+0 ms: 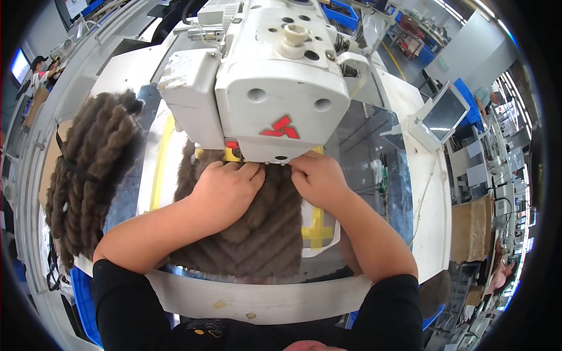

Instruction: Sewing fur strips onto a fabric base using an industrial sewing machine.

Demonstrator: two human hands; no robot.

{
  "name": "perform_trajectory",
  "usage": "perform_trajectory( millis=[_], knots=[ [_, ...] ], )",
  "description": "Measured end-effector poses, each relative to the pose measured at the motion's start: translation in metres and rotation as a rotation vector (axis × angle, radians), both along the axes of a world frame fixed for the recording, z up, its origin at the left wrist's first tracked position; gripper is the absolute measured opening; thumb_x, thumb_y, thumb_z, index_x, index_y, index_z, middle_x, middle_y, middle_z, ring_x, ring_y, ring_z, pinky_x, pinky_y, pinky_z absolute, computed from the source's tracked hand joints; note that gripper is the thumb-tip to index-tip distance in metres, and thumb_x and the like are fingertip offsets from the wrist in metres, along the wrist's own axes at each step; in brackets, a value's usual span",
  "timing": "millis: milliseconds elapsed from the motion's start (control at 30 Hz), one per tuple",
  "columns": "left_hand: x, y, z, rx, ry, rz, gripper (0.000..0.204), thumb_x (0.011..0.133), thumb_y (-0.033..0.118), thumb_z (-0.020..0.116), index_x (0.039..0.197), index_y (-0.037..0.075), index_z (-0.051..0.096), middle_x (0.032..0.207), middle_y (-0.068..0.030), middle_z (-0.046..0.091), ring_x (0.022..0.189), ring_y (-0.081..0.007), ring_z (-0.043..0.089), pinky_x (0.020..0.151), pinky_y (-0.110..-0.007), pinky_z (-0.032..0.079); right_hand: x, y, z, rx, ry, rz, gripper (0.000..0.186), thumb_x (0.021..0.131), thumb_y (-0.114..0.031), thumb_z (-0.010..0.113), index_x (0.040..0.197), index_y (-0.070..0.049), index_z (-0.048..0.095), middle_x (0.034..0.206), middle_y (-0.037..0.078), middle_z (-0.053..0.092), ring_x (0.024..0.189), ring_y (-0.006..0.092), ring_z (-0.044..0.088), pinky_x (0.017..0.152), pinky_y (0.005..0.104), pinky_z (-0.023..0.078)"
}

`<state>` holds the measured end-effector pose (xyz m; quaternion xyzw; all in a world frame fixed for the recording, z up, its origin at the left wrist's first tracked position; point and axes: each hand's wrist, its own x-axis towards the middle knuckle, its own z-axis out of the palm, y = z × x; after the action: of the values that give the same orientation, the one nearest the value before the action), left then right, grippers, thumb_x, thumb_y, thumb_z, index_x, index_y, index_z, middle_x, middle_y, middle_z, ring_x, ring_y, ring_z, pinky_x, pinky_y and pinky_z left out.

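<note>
A grey-brown fur piece [260, 237] with slanting ridges lies beneath the head of a large white sewing machine [281, 88]. My left hand [225, 193] rests on its upper part with the fingers curled down into the pile, just under the machine head. At the fur's right edge, my right hand [319, 180] is bent closed, thumb against the fingers. The machine's lower edge hides some of my fingertips and the needle area. Under the fur, a white sheet or template with yellow tape [316, 229] shows at both sides.
A strapped bundle of similar fur strips [93, 169] lies to the left on the table. On the right stand a tilted control screen [442, 117] and a small green tool or thread item [383, 178]. Cardboard [471, 228] is farther right. Another person [42, 73] sits far left.
</note>
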<state>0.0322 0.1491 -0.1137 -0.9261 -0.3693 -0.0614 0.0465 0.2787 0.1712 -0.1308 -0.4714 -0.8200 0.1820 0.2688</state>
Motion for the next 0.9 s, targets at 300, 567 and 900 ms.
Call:
perform_trajectory(
  millis=[300, 567, 900],
  knots=[
    [-0.001, 0.001, 0.001, 0.040, -0.132, -0.035, 0.020, 0.085, 0.013, 0.061, 0.103, 0.005, 0.064, 0.103, -0.0084, 0.068, 0.086, -0.0229, 0.072, 0.069, -0.036, 0.055, -0.001, -0.020, 0.003, 0.139, -0.074, 0.201, 0.031, 0.086, -0.006, 0.064, 0.113, -0.007, 0.077, 0.120, 0.007, 0.076, 0.102, 0.0271, 0.075, 0.081, 0.0380, 0.062],
    [-0.001, 0.002, 0.001, -0.010, -0.041, -0.023, 0.029, 0.085, 0.013, 0.060, 0.113, 0.004, 0.063, 0.109, -0.0088, 0.068, 0.086, -0.0229, 0.071, 0.070, -0.037, 0.053, 0.000, -0.016, 0.000, 0.135, -0.206, 0.254, 0.036, 0.090, -0.013, 0.062, 0.124, -0.006, 0.073, 0.132, 0.004, 0.071, 0.108, 0.0215, 0.072, 0.086, 0.0371, 0.061],
    [0.001, 0.002, 0.005, -0.066, -0.005, -0.007, 0.030, 0.085, 0.011, 0.059, 0.114, 0.002, 0.062, 0.113, -0.0119, 0.069, 0.086, -0.0241, 0.072, 0.070, -0.037, 0.054, -0.003, -0.019, 0.003, 0.080, -0.291, 0.227, 0.039, 0.092, -0.016, 0.061, 0.129, -0.007, 0.070, 0.136, 0.005, 0.068, 0.104, 0.0236, 0.072, 0.083, 0.0385, 0.060]
  ],
)
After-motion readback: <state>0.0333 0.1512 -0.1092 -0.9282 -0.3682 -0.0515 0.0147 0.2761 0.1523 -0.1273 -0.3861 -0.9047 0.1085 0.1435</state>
